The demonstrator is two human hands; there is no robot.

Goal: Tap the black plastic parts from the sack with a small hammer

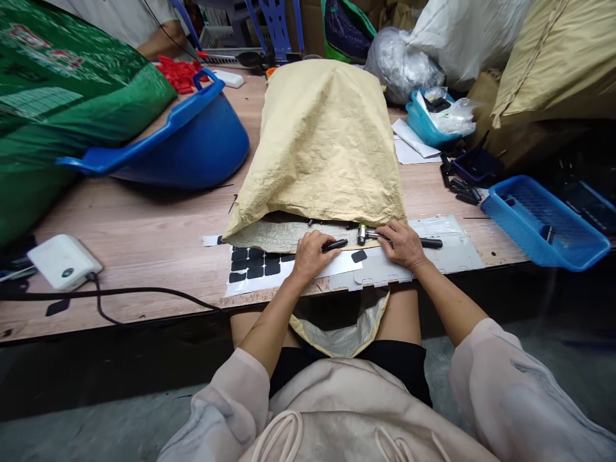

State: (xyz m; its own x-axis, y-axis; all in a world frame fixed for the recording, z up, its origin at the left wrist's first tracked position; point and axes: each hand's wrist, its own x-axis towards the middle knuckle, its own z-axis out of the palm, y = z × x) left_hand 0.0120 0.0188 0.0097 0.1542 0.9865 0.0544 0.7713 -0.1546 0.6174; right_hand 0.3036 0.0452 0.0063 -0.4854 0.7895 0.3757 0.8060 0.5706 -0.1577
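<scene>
My left hand (312, 255) is closed on a short black pen-like piece (335, 245), at the near lip of the bag. My right hand (400, 244) is wrapped over the handle of a small hammer (432, 243), whose shiny metal head points left. Just beyond both hands lies a large pale-yellow woven bag (332, 141), its mouth gaping towards me. A few small black pieces show inside the opening; deeper contents are hidden. A white sheet with rounded black stickers (255, 263) is under the bag's left edge. One loose black sticker (359, 256) sits between my hands.
At the left are a blue tub (192, 141), a green sack (58, 115) and a white box (65, 263) with a cable. To the right stand a blue basket (543, 224) and a turquoise basket (428, 125). A grey board (447, 240) lies along the table's front edge. Another person's arm (163, 46) shows behind.
</scene>
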